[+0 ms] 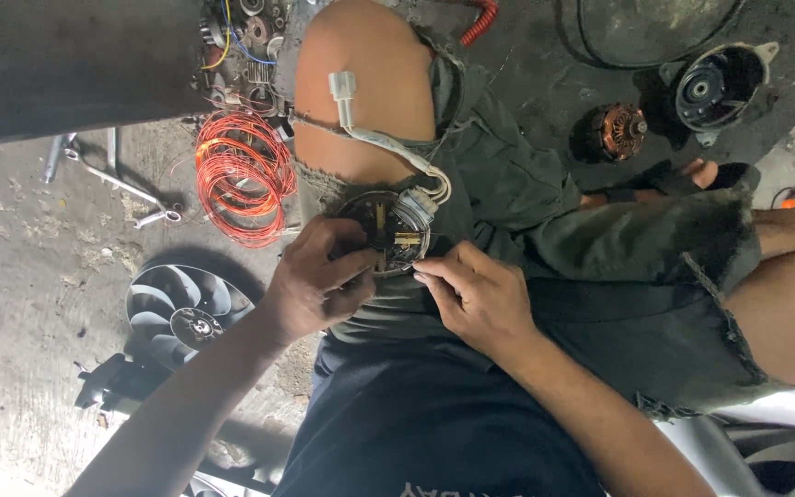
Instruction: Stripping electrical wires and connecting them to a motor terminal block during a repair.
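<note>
Person sitting, round black motor plate (385, 232) resting on the left thigh against dark shorts (508, 202). Left hand (316, 285) is curling around the plate's near rim, thumb and fingers gripping its edge. Right hand (480, 296) is lying half-closed just beside the plate, fingertips pinched at its lower right edge; whether anything sits between them, cannot tell. White cable (374, 136) is running from the plate up over the knee to a plug (343, 88). Red wire coil (243, 177), spanners (121, 179) and black fan (186, 308) lying on the concrete floor (20, 276) to the left; armature (620, 131) and motor housing (720, 85) lying well apart to the right.
</note>
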